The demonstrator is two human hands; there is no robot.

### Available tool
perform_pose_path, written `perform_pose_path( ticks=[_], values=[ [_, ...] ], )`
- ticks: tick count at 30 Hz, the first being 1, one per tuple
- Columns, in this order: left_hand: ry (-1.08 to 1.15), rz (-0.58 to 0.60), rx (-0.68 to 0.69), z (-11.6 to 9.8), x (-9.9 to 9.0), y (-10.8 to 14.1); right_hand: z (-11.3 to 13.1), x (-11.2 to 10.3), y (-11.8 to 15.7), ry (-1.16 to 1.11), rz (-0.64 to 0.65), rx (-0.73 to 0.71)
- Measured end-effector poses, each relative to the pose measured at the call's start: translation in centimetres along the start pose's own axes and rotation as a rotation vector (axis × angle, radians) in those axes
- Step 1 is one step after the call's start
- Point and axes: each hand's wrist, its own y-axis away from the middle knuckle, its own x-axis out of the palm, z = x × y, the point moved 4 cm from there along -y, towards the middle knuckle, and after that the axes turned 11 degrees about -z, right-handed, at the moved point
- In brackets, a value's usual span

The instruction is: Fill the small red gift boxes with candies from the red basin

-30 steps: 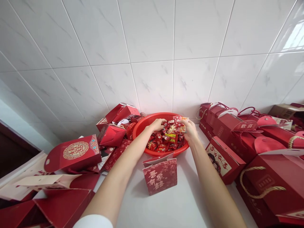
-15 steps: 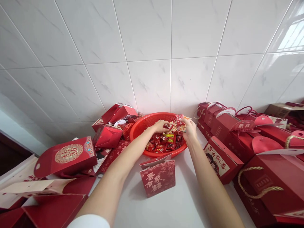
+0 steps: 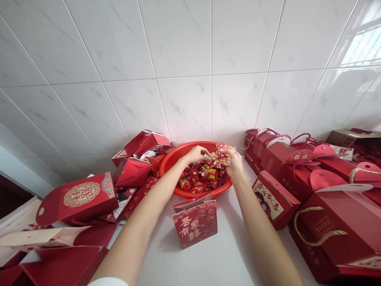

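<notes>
A red plastic basket against the wall holds a heap of wrapped candies, mostly red, with a yellow-green one among them. My left hand is over its middle, fingers curled and pinched at a small red wrapped candy. At the basket's right rim, my right hand grips several candy packets, red and orange-patterned, which stick out past its fingers. In front of the basket a small red paper gift bag with pale Chinese lettering stands upright, its top open.
Several red gift boxes with rope handles crowd the right side. More boxes and bags lie on the left, one with a round gold emblem. A cardboard box is at the far right. Behind rises a tiled wall.
My left hand has shifted slightly up and left over the candies. The right hand keeps its packets at the rim. The whole view has moved a little to the right.
</notes>
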Motion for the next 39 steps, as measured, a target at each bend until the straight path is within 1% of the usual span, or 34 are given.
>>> perform_pose_path(
  ticks=[3,7,13,17,19,22,24,26,28,30,32,34,35,37,39],
  values=[
    [0.207,-0.098,0.016,-0.8,-1.3,0.3,-0.2,0.1,-0.2,0.012,0.026,0.000],
    [0.379,-0.153,0.004,-1.5,-1.8,0.7,-0.4,0.1,-0.3,0.037,0.065,0.016],
    [0.448,-0.189,0.027,-2.0,-1.7,0.7,-0.7,0.4,-0.2,0.053,0.146,0.077],
    [0.477,-0.168,-0.001,-2.0,-1.6,0.6,-0.8,0.7,-0.1,0.063,0.195,0.086],
    [0.515,-0.161,-0.034,-1.9,-1.5,0.6,-0.7,0.6,0.0,0.044,0.167,0.074],
    [0.558,-0.166,-0.112,-1.3,-1.1,0.4,-0.2,0.3,0.0,-0.018,0.059,0.022],
    [0.491,-0.159,-0.149,-0.5,-0.7,0.3,0.0,0.2,0.1,-0.058,-0.001,-0.008],
    [0.314,-0.123,-0.136,0.2,-0.1,0.2,0.1,0.0,0.1,-0.070,-0.042,-0.022],
    [0.111,-0.023,-0.099,0.8,0.7,0.3,0.1,-0.1,0.0,-0.074,-0.062,-0.020],
    [-0.006,0.107,-0.060,1.0,1.6,0.7,0.1,-0.2,-0.1,-0.083,-0.078,-0.025],
    [-0.039,0.205,-0.016,0.6,2.5,1.1,0.1,-0.4,-0.3,-0.086,-0.083,-0.037],
    [-0.095,0.266,0.042,-0.2,3.3,1.4,0.1,-0.4,-0.4,-0.083,-0.094,-0.043],
    [-0.172,0.293,0.067,-0.6,3.7,1.5,0.1,-0.4,-0.4,-0.082,-0.100,-0.041],
    [-0.395,0.340,0.089,-1.0,4.4,1.7,0.2,-0.4,-0.4,-0.091,-0.119,-0.038],
    [-0.596,0.333,0.070,-1.1,4.4,1.7,0.3,-0.3,-0.2,-0.109,-0.129,-0.036]
  ],
)
